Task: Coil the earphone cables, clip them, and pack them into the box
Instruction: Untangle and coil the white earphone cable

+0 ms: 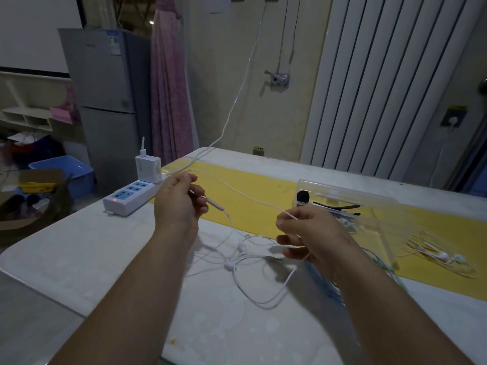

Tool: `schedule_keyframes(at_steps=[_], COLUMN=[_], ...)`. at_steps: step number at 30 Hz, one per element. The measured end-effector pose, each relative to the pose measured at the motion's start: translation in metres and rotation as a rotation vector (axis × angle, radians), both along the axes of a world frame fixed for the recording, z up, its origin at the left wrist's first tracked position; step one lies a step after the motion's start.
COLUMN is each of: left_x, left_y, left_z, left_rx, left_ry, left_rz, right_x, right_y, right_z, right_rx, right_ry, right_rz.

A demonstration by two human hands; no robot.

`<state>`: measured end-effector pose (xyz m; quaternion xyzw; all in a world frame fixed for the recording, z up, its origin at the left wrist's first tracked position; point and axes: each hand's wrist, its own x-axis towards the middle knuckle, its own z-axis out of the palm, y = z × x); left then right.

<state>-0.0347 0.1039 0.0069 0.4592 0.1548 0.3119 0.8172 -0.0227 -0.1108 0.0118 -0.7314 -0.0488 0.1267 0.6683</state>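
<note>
- Earphone cable (214, 204): white, strung between both hands, slack loops on table (105, 246).
- Left hand (179, 198): pinching cable.
- Right hand (311, 233): pinching cable, just left of clear box (350, 192).

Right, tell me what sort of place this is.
Probably a room in a home, set up as a makeshift packing station: a grey fridge and a pink curtain stand behind a white table that carries a power strip and a clear box.

Clear glossy plastic box (350, 196), smooth white earphone cable (253, 197), matt yellow mat (263, 188).
</note>
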Motion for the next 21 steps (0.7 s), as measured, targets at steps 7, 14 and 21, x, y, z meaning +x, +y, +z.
schedule_keyframes(at_steps=[7,14,21], left_x=[0.005,0.013,0.016], left_y=[0.012,0.024,0.026], left_z=[-0.004,-0.009,-0.013], left_rx=[-0.125,-0.255,-0.29], left_ry=[0.156,0.268,0.333], left_rz=[0.328,0.396,0.319], right_x=[0.005,0.006,0.008], right_y=[0.005,-0.007,-0.006], right_z=[-0.007,0.003,0.008], right_rx=[0.076,-0.145,0.178], right_ry=[-0.033,-0.173,-0.013], right_rz=[-0.074,-0.089,-0.118])
